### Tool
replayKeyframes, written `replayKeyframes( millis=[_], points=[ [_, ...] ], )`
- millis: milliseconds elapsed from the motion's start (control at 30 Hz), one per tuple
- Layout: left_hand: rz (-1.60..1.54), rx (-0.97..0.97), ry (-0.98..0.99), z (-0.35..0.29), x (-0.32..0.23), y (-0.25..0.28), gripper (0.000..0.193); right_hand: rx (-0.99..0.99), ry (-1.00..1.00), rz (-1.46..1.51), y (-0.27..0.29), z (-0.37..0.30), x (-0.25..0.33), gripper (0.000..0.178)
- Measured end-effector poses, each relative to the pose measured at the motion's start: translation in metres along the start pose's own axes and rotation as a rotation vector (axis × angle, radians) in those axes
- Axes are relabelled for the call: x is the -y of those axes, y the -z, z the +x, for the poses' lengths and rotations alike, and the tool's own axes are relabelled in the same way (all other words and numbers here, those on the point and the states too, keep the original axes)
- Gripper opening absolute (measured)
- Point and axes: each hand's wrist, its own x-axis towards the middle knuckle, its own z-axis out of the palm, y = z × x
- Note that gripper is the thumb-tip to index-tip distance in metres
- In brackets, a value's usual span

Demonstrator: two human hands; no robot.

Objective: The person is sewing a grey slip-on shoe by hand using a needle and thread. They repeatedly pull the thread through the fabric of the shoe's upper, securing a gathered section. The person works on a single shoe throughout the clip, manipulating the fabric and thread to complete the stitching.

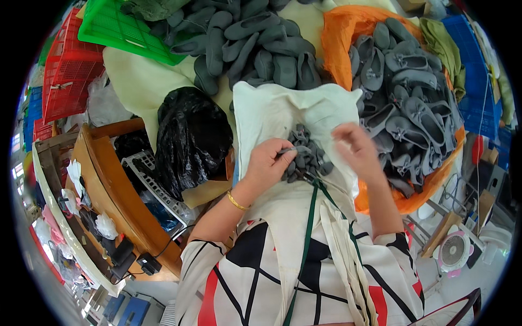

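Note:
My left hand [268, 162] pinches a small grey fabric piece, apparently a bow [296, 150], between thumb and fingers. Beneath it, a heap of similar small grey fabric pieces [311, 154] lies on a white cloth [266, 112] spread over my lap. My right hand [356, 146] is lifted to the right of the heap, apart from it. Motion smears its fingers, so whether they hold anything does not show. A dark green cord [311, 217] runs down over my cream apron [286, 239] from the near edge of the heap.
Grey slip-on shoes [261, 41] pile up ahead, beside a green crate [128, 33]. At the right, an orange bag [338, 41] holds more shoes, some with bows. A black plastic bag [190, 141] and a wooden drawer unit [117, 190] stand left; a small fan [454, 251] sits lower right.

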Motion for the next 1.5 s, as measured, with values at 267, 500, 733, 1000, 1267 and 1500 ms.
replayKeyframes(
  millis=[267,500,733,1000,1267,1500],
  points=[
    [-0.33,0.15,0.103,0.039,-0.012,0.012,0.011,0.062,0.002,-0.138,-0.018,0.033,0.001,0.009],
    [-0.267,-0.341,0.374,0.102,0.111,0.085,0.014,-0.402,-0.169,0.055,0.008,0.048,-0.07,0.009],
    [0.381,-0.304,0.517,0.16,0.284,0.097,0.061,-0.464,0.092,-0.338,-0.011,0.069,-0.08,0.013],
    [-0.278,-0.149,0.76,0.2,0.288,0.093,0.06,-0.481,0.099,-0.382,-0.012,0.07,-0.081,0.013],
    [-0.093,-0.114,0.248,0.201,0.099,0.155,0.032,-0.496,0.123,-0.37,-0.013,0.071,-0.066,0.011],
    [0.646,0.183,-0.078,0.057,-0.064,0.119,0.04,-0.452,0.149,-0.307,-0.02,0.068,-0.063,0.01]
  ],
)
